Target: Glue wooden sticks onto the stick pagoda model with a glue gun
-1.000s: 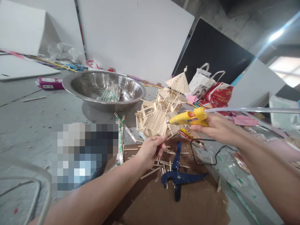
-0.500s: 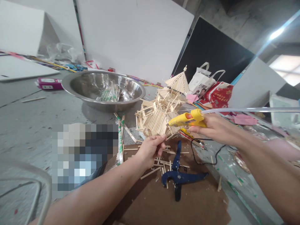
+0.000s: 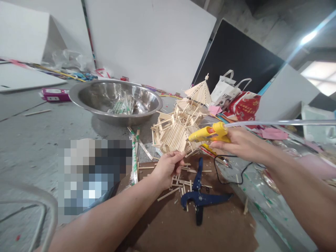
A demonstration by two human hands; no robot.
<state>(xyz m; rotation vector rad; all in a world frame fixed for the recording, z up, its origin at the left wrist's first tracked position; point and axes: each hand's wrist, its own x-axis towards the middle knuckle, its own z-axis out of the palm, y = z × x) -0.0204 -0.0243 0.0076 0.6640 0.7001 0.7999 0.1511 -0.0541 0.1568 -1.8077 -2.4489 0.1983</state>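
My right hand (image 3: 236, 141) is closed around a yellow glue gun (image 3: 210, 133), its nozzle pointing left at the wooden stick model (image 3: 174, 134). A clear rod runs rightward from the gun's back end. At the model's front edge, the thumb and fingers of my left hand (image 3: 169, 166) are pinched together, but what lies between them is too small to make out. The model has a row of parallel sticks on its near face and a pointed roof (image 3: 198, 92) rising behind. Below the hands lie a blue cutter (image 3: 201, 197) with spread handles and several loose cut sticks (image 3: 169, 194).
The loose sticks and cutter lie on a brown board (image 3: 207, 238). A steel basin (image 3: 84, 105) holding wrapped chopsticks stands behind left. Wrapped chopsticks (image 3: 134, 157) lie left of the model. A black cord (image 3: 223, 182) loops at right. Bags (image 3: 243, 106) stand at the back right.
Almost nothing differs. Both hands, the glue gun and the stick model keep their places, with only a very slight shift of the view.
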